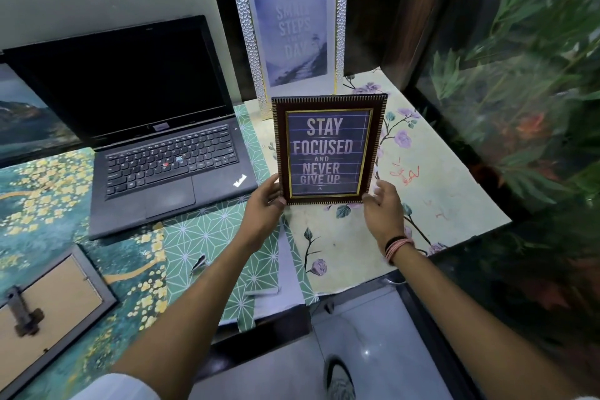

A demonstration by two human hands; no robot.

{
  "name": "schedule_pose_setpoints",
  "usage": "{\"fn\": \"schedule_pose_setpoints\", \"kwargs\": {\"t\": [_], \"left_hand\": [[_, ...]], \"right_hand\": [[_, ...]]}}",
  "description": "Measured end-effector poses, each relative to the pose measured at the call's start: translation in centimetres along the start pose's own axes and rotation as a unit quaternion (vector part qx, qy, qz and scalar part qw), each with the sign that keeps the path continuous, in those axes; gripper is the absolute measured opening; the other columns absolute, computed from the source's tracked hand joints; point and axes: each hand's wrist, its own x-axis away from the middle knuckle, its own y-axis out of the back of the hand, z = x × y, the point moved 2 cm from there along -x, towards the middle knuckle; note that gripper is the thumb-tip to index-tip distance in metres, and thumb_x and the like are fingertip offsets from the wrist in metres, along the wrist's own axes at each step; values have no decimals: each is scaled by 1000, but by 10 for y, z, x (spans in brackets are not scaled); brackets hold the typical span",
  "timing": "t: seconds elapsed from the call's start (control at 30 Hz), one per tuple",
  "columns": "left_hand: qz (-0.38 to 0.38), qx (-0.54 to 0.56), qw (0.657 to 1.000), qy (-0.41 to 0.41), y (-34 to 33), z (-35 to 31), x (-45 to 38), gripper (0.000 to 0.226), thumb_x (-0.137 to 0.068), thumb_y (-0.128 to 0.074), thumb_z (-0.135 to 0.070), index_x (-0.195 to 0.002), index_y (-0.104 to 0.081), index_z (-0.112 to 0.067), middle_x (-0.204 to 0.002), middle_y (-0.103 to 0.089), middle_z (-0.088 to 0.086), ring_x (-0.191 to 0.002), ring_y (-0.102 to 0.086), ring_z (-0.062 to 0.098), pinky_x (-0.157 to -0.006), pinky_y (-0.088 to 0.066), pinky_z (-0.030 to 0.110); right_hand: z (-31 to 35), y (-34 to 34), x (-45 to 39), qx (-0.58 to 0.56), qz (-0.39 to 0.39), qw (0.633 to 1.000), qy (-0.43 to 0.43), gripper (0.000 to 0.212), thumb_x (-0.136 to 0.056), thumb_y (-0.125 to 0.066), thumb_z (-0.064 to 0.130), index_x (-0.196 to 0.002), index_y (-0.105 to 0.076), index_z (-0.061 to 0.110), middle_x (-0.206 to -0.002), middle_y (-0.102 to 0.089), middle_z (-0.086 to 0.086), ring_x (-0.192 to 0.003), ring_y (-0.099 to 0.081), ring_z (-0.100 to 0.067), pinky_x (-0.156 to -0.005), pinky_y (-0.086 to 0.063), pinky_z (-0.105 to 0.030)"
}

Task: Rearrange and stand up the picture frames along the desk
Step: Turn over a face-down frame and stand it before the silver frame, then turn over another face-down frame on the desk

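Note:
A dark brown frame (328, 149) reading "Stay focused and never give up" stands upright on the floral desk cover. My left hand (263, 204) grips its lower left corner. My right hand (383, 208) rests against its lower right corner with fingers spread. Behind it a tall silver-white frame (289, 26) with a "Small steps" print leans against the wall. A grey frame (52, 305) lies face down at the desk's front left, its back stand showing. Another picture (22, 117) with a mountain scene shows at the far left edge, partly behind the laptop.
An open black laptop (156, 140) sits left of the brown frame. The desk (438, 204) is covered in patterned sheets, and its front edge runs close to my arms. A dark glass panel with plant reflections (519, 91) bounds the right side. Tiled floor lies below.

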Motion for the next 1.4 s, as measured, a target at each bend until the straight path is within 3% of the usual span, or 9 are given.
{"fn": "schedule_pose_setpoints", "kwargs": {"t": [0.2, 0.3, 0.63, 0.77, 0.93, 1.0, 1.07, 1.2, 1.4], "left_hand": [[-91, 61, 994, 31, 21, -4, 24, 53, -95, -61, 4, -146, -56, -10, -138, -66, 6, -129, -62, 18, -101, -54, 29], [-134, 100, 985, 34, 45, -4, 39, 44, -93, -64, 3, -136, -65, -6, -128, -72, 7, -121, -67, 17, -84, -55, 14], [-313, 72, 946, 46, 232, 37, 156, 19, -91, -69, -16, -109, -74, -23, -113, -77, 2, -107, -72, 18, -98, -57, 45], [-363, -73, 924, 100, 305, 70, 212, 42, -90, -59, -23, -131, -67, -13, -124, -69, 6, -107, -67, 22, -94, -56, 45], [-381, -15, 908, 172, 355, 83, 242, 57, -97, -47, -11, -154, -42, -10, -133, -58, 12, -123, -61, 21, -88, -48, 30], [-369, 75, 913, 156, 358, 80, 238, 61, -99, -45, 2, -157, -34, -12, -108, -60, 4, -82, -69, -11, -63, -49, 11], [-376, 167, 899, 152, 365, 84, 229, 60, -96, -47, 5, -154, -40, -10, -101, -60, 7, -57, -64, -2, -47, -44, 12], [-386, 217, 886, 138, 372, 96, 227, 47, -99, -49, -10, -145, -53, -13, -109, -65, 12, -90, -59, 22, -72, -47, 28], [-504, 5, 828, 246, 370, 123, 259, 50, -95, -36, -42, -126, -62, -13, -135, -51, 11, -125, -48, 33, -109, -40, 51]], "right_hand": [[18, -44, 49, -36, -129, 988, -75, 23, -87, -54, -2, -108, -65, -2, -109, -68, -23, -100, -65, -37, -82, -47, -31], [31, -92, 75, -95, -50, 987, -123, 18, -84, -53, 10, -95, -67, 13, -97, -73, -14, -89, -69, -35, -83, -57, -39], [90, -262, 207, -67, 288, 955, -34, 9, -91, -59, 16, -89, -67, 14, -83, -68, -3, -80, -66, -20, -71, -59, -39], [92, -320, 263, 8, 305, 952, 19, 10, -95, -59, 21, -94, -66, 15, -87, -67, -3, -79, -63, -21, -76, -59, -45], [103, -360, 301, 147, 277, 947, 70, 23, -96, -52, 10, -110, -67, -1, -92, -70, -17, -81, -63, -32, -70, -52, -36], [108, -367, 306, 184, 272, 941, 82, 21, -94, -52, 9, -101, -70, 0, -89, -70, -20, -80, -62, -35, -68, -49, -38], [110, -370, 306, 211, 273, 934, 94, 17, -93, -52, 11, -92, -68, 12, -79, -65, -9, -73, -58, -28, -58, -40, -29], [112, -371, 304, 233, 278, 927, 101, 22, -91, -52, 10, -80, -71, 11, -74, -66, -5, -72, -58, -26, -56, -36, -25], [116, -375, 307, 266, 263, 921, 109, 35, -93, -51, 9, -118, -74, 6, -111, -75, -14, -106, -66, -34, -86, -48, -29]]}}
